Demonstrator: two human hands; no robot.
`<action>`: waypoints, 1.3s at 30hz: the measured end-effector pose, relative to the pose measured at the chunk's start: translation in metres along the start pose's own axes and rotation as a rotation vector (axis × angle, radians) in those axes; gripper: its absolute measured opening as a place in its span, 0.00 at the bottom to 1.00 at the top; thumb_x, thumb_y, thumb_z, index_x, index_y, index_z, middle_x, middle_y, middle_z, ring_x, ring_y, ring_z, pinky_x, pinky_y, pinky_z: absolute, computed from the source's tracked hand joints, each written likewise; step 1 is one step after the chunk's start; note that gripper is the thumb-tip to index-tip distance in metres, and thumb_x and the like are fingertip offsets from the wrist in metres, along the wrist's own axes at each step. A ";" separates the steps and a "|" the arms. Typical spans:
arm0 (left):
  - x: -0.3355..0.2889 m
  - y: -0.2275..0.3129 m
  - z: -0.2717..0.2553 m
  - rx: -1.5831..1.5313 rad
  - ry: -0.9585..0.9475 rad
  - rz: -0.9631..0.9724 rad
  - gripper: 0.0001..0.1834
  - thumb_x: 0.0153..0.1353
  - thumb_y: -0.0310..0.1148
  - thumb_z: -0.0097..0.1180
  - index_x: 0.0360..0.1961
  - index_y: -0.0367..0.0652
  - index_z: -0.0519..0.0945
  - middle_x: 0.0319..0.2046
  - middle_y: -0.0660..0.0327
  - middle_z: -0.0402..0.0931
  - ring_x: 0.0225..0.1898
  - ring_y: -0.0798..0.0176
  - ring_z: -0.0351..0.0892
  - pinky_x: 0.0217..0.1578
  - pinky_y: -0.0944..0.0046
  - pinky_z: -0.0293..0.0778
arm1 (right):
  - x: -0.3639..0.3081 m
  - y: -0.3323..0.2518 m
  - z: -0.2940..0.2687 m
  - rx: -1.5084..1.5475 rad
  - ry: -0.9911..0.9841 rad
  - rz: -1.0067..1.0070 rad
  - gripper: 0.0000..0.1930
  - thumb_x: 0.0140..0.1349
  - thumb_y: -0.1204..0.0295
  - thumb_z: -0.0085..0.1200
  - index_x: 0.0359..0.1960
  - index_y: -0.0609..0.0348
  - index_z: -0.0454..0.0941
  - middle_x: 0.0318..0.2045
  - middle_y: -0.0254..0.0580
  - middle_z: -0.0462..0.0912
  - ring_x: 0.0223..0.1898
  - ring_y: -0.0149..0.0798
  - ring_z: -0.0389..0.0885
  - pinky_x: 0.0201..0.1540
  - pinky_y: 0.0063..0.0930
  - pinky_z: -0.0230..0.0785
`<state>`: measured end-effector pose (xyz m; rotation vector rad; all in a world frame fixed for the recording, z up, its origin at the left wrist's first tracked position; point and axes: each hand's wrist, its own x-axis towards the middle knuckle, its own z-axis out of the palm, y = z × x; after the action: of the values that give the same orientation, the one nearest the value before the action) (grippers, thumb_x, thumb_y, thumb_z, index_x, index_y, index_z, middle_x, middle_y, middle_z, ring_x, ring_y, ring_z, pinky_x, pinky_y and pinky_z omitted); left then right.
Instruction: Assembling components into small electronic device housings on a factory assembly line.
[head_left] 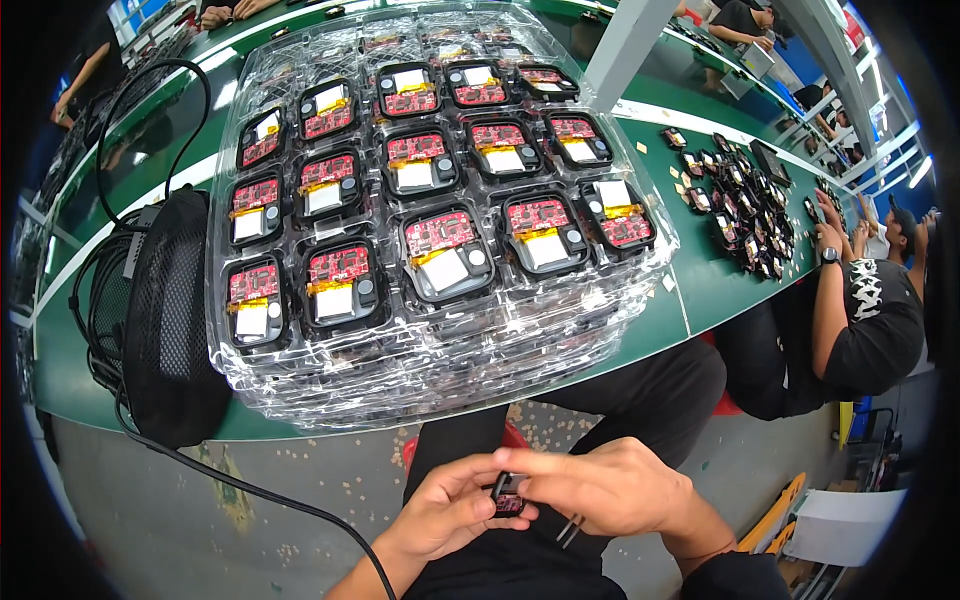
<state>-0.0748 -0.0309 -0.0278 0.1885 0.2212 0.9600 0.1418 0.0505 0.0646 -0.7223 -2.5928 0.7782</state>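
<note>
though our fingers cover most of it, we can make out a small black module [508, 495] with a red board at its lower end, low in the middle of the frame above our lap. our left hand [448, 508] closes on it from the left, fingers curled narrow around its side, and our right hand [605, 488] lies over it from the right, forefinger stretched across its top. the right hand also holds thin tweezers [570, 530], only the tips poking out below the palm; the rest is hidden. both forearms are cut off by the lower edge.

the hands hang well below the near edge of the green table [700, 290], with open room around them over the speckled floor. a black cable [250, 490] runs across the floor at lower left, passing just beside our left wrist.

on the table, a stack of clear plastic trays [420, 370] fills the middle of the frame and overhangs the near edge; its pockets hold matching modules with red boards and white squares. the lower trays blur together, so we cannot count them. left of it stands a black mesh pouch [165, 320]. at far right, loose modules [745, 215] lie scattered before a seated person [870, 320], partly cut off by the rim.
</note>
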 end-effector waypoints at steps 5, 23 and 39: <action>0.007 -0.005 0.006 0.018 0.109 0.229 0.27 0.67 0.20 0.58 0.66 0.39 0.67 0.61 0.46 0.73 0.60 0.45 0.78 0.62 0.45 0.76 | 0.007 -0.003 0.004 0.029 0.181 0.279 0.22 0.55 0.76 0.68 0.53 0.59 0.78 0.46 0.42 0.75 0.33 0.39 0.84 0.26 0.27 0.79; 0.009 -0.014 0.009 0.455 0.269 0.501 0.42 0.56 0.10 0.64 0.69 0.40 0.58 0.64 0.41 0.66 0.64 0.48 0.74 0.61 0.54 0.77 | -0.003 0.002 0.031 0.020 0.213 0.263 0.14 0.57 0.76 0.68 0.46 0.62 0.84 0.36 0.40 0.87 0.33 0.40 0.88 0.33 0.30 0.83; 0.010 -0.015 0.013 0.509 0.297 0.435 0.34 0.57 0.10 0.63 0.65 0.34 0.66 0.65 0.45 0.66 0.63 0.51 0.74 0.61 0.53 0.76 | -0.007 0.008 0.041 0.029 0.250 0.255 0.13 0.54 0.79 0.68 0.43 0.62 0.85 0.32 0.41 0.87 0.29 0.39 0.87 0.29 0.29 0.80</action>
<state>-0.0541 -0.0318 -0.0202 0.5790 0.7208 1.3515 0.1325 0.0356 0.0264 -1.0819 -2.2888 0.7423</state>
